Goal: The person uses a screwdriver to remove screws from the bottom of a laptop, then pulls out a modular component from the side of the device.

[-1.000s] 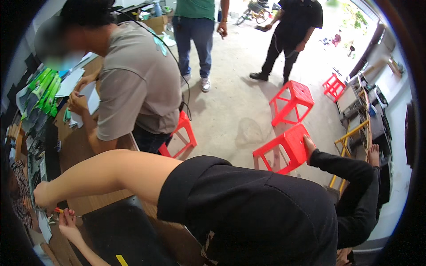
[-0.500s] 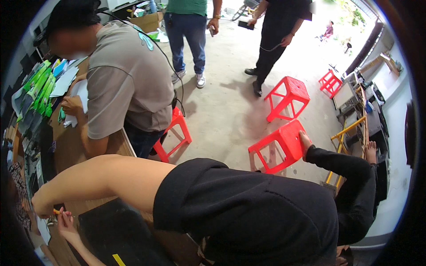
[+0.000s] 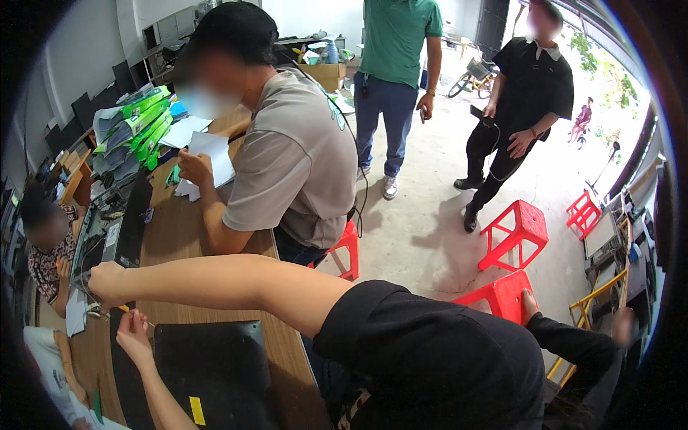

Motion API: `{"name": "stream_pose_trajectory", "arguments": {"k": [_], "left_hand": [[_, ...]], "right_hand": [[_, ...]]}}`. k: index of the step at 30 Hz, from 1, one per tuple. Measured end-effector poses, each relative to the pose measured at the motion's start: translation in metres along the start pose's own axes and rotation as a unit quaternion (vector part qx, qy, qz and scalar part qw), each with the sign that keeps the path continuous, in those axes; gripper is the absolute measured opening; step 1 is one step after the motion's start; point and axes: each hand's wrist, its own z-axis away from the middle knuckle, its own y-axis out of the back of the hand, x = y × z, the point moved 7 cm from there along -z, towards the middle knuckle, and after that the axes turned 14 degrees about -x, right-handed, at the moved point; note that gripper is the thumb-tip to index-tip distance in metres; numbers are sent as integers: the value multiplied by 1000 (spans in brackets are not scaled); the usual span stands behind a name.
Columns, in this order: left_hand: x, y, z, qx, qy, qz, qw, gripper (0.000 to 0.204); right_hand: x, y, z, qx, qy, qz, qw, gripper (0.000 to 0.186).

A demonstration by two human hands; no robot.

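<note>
**Small orange-yellow item pinched above the bench**

The small orange-yellow item (image 3: 123, 308) lies at the fingertips of the left hand (image 3: 133, 334); its fingers appear pinched around it, a grip presumably chosen for fine control. The right hand (image 3: 106, 284) is curled just beyond; whether anything is grasped there cannot be told. Near the left forearm, a black panel (image 3: 208, 358) bearing a yellow strip (image 3: 196, 411) is laid flat on the bench (image 3: 190, 233), probably for steadiness.

Daylight glares upper right, bleaching floor (image 3: 423, 215) there; soft shadows near center; fisheye curves edges toward black rim.
</note>
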Motion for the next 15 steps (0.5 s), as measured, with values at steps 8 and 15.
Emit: {"name": "stream_pose_trajectory", "arguments": {"k": [8, 15], "left_hand": [[-3, 13, 3, 11, -22, -52, 998, 14], [1, 14, 9, 23, -5, -91, 996, 16]], "right_hand": [[-24, -17, -21, -6, 143, 20, 990, 21], [-24, -4, -13, -21, 171, -25, 985, 33]]}}
